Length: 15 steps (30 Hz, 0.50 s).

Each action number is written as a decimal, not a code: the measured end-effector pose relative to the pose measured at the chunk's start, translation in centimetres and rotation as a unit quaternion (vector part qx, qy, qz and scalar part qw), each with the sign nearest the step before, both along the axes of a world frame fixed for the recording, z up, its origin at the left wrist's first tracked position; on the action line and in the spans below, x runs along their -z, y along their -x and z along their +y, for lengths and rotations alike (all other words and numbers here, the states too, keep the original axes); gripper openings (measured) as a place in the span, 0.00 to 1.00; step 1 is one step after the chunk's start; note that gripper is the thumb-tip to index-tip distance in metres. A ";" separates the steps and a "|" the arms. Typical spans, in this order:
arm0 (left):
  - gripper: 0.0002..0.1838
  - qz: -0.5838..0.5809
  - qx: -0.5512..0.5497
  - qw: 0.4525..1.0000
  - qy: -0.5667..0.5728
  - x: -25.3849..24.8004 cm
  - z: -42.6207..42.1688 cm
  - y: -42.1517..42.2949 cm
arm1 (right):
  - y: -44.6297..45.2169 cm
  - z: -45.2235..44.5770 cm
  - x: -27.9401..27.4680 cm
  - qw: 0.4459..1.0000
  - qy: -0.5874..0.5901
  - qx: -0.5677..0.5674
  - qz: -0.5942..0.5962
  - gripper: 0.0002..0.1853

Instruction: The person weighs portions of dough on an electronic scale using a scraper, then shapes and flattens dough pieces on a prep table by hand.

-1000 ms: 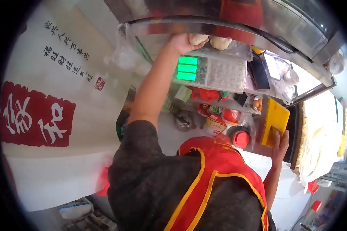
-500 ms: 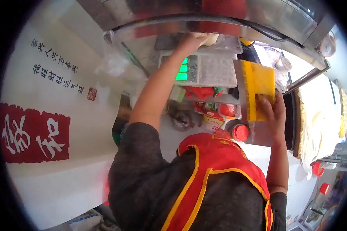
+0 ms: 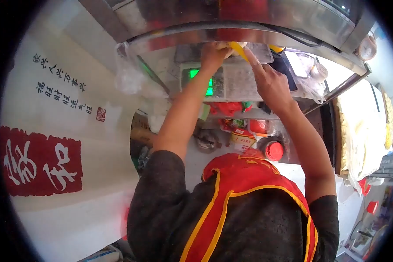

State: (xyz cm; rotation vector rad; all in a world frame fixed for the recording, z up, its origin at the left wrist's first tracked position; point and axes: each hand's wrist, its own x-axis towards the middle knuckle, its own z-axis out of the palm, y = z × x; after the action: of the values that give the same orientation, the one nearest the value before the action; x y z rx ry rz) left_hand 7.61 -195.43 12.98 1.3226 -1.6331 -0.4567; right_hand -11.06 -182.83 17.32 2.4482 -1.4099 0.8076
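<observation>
Tray (image 3: 263, 52) beside lit scale (image 3: 240, 83); lettered wall (image 3: 105, 148) to the left. Left hand (image 3: 213, 57) — fingers curled about dough (image 3: 243, 44); right hand (image 3: 273, 85) — fingers gripping yellow scraper (image 3: 239, 51) beside it.

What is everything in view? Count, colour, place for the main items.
dough: count unclear, pale, top centre, partly hidden
scraper: one, yellow, at the dough
scale: one, white, upper centre
tray: one, grey, beyond the scale
apron: one, red and yellow, on the person
round lid: one, red, beyond the apron
shelf packets: count unclear, mixed colours, centre
wall panel: one, red, left
left hand: one, bare, on the dough
right hand: one, bare, holding the scraper
</observation>
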 end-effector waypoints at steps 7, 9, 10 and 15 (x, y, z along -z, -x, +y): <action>0.22 0.035 0.001 0.998 -0.060 1.0 -1.5 -0.5 | -1.5 -3.3 -1.3 0.997 -0.003 0.007 0.070 0.37; 0.23 0.082 0.037 0.992 -0.087 0.3 -1.0 -0.6 | -1.8 -4.2 -2.0 0.997 -0.016 -0.010 0.069 0.35; 0.22 0.061 0.042 0.994 -0.084 0.3 -0.9 -0.7 | -2.0 -4.7 -1.9 0.996 -0.008 -0.008 0.083 0.34; 0.21 0.002 0.125 0.985 -0.118 -2.6 2.5 -3.2 | -2.6 -5.9 -1.3 0.990 0.003 -0.005 0.144 0.31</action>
State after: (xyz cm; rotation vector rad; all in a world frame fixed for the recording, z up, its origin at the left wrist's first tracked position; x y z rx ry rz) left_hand 10.83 -192.90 15.62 1.2899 -1.7926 -0.8243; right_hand -8.44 -188.71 18.65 2.4467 -1.2867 0.4342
